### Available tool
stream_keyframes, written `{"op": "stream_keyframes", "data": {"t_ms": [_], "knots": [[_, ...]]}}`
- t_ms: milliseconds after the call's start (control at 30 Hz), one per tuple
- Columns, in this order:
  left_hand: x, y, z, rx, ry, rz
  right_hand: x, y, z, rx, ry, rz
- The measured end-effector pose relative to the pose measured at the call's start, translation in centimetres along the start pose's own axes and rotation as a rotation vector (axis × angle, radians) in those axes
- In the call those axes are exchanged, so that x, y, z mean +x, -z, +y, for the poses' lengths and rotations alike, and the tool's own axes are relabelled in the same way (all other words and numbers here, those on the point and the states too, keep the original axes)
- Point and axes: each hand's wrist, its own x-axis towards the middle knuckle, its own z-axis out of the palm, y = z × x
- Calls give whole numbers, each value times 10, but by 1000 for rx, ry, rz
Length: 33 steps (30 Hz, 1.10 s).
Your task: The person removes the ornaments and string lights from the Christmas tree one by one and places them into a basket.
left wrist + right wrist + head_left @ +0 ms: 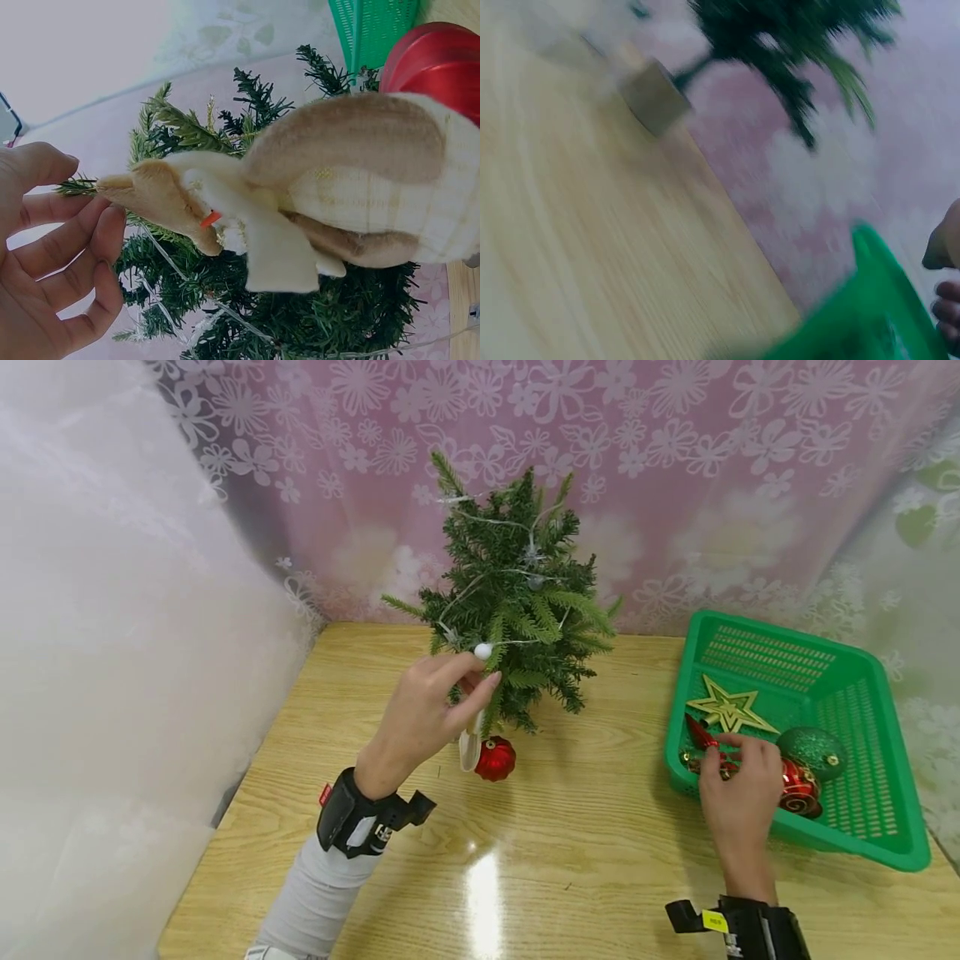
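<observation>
In the head view a small artificial Christmas tree [517, 568] stands in front of my left hand [431, 714]. The left wrist view shows a plush ornament [285, 199] with a tan hat, an orange nose and a cream scarf against the tree. Fingertips of the left hand touch its hat, and a green branch tip [75, 185] lies between thumb and forefinger. My right hand [746, 789] reaches into a green basket [795, 635], fingertips at a pointed red ornament [699, 731]; I cannot tell whether it grips it. The right wrist view is blurred.
Inside the basket lie a gold star [731, 706], a glittery green ball [813, 753] and a red ball with swirls [798, 789]. A ribbed red ball [496, 758] shows below the tree's front. Clear string lights [487, 518] wind around the branches. A pink curtain [360, 468] hangs behind.
</observation>
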Motion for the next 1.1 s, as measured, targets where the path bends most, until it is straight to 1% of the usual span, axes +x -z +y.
{"op": "stream_keyframes", "data": {"t_ms": [67, 133, 200, 333, 400, 467, 567, 667, 767, 867, 933, 1000, 1100], "knots": [[1, -1, 1, 1, -8, -3, -6, -11, -16, 88, 118, 8], [2, -1, 2, 7, -16, -5, -11, -21, -37, 181, 181, -53], [4, -2, 3, 12, -21, -6, -15, -32, -61, 286, 205, -153], [8, -2, 5, 16, -28, -6, -20, -50, -105, 453, 230, -375], [9, -2, 6, 24, -29, -2, -21, -58, -122, 489, 258, -453], [9, -2, 7, 29, -33, -4, -20, -63, -135, 505, 278, -496], [10, -3, 9, 34, -33, -11, -20, -68, -146, 500, 285, -502], [9, -4, 9, 21, -28, -23, -19, -70, -150, 496, 290, -490], [7, -4, 7, -13, -2, -36, -19, -72, -151, 500, 301, -478], [5, -1, 1, -70, 38, -43, -20, -73, -151, 527, 297, -465], [2, 1, -5, -91, 64, -22, -20, -72, -153, 557, 290, -460], [1, 3, -12, -91, 86, 15, -21, -71, -155, 593, 277, -459], [-2, 5, -22, -44, 118, 90, -20, -69, -159, 636, 265, -463]]}}
